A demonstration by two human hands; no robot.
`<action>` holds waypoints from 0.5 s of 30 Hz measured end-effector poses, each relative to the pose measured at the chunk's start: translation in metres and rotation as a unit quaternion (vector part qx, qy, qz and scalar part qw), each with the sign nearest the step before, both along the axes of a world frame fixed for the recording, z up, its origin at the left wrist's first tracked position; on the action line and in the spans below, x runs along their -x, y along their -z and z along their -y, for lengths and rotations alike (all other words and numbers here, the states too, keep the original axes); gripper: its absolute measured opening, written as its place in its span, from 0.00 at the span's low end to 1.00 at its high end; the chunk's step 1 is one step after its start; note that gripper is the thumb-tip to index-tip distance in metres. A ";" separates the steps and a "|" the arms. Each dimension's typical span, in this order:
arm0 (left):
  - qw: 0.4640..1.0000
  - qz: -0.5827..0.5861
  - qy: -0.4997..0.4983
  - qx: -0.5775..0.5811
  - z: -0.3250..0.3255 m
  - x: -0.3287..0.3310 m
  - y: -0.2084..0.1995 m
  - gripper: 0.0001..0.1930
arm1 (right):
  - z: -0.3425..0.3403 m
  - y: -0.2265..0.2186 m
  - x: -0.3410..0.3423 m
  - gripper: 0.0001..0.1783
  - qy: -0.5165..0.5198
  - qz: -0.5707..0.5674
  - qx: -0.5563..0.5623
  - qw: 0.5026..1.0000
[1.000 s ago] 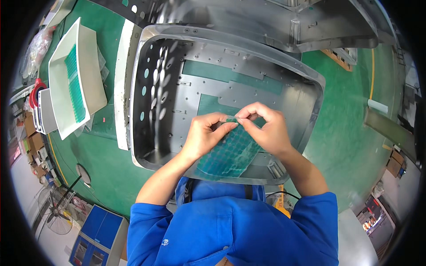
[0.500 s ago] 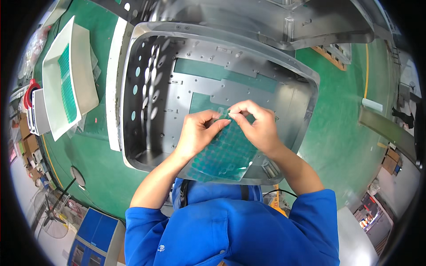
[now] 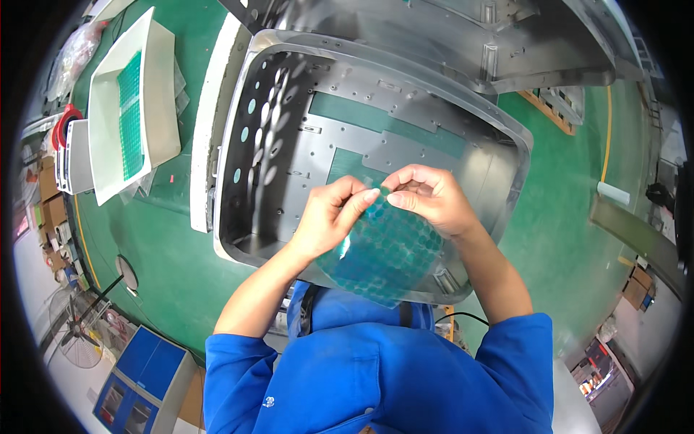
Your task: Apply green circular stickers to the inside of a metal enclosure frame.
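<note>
A see-through sheet of green round stickers (image 3: 390, 249) hangs below my hands, over the near side of a metal housing (image 3: 517, 134). My left hand (image 3: 334, 215) is closed in a pinch on the sheet's upper edge, thumb against forefinger. Close beside it, my right hand (image 3: 431, 199) pinches with thumb and forefinger, its other fingers curled. A small green round sticker (image 3: 384, 192) shows between the fingertips of both hands; how far it is parted from the sheet is hard to see. Rows of oval holes pierce the housing's left wall.
A bent metal panel (image 3: 448, 47) rises behind the housing. At the left, a white bin (image 3: 163, 123) holds green sticker sheets, beside red tape (image 3: 65, 126). A standing fan (image 3: 79, 333) and a blue cabinet (image 3: 148, 380) are at the lower left. Orange-edged racking (image 3: 553, 112) stands right.
The sheet has swung and curled, with its lower edge further right. Both hands have shifted slightly right and stay pinched together. The whole view has turned a little.
</note>
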State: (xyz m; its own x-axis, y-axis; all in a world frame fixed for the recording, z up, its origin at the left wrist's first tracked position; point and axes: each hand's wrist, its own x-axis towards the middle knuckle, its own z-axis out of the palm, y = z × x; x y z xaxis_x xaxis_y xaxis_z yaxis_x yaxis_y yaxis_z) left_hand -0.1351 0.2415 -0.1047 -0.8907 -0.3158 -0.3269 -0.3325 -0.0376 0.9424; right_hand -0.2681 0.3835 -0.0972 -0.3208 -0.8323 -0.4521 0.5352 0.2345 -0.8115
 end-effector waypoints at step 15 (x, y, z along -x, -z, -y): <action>0.987 -0.064 0.049 0.141 0.004 0.006 0.002 0.07 | 0.001 0.002 -0.007 0.07 0.015 -0.196 0.004 0.980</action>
State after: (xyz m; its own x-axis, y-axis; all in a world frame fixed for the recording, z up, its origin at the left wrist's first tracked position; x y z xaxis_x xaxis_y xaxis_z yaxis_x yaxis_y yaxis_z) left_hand -0.1416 0.2376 -0.1068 -0.9499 -0.2883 -0.1203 -0.1984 0.2591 0.9453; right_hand -0.2608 0.3822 -0.0991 -0.4927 -0.8229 -0.2831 0.1884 0.2167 -0.9579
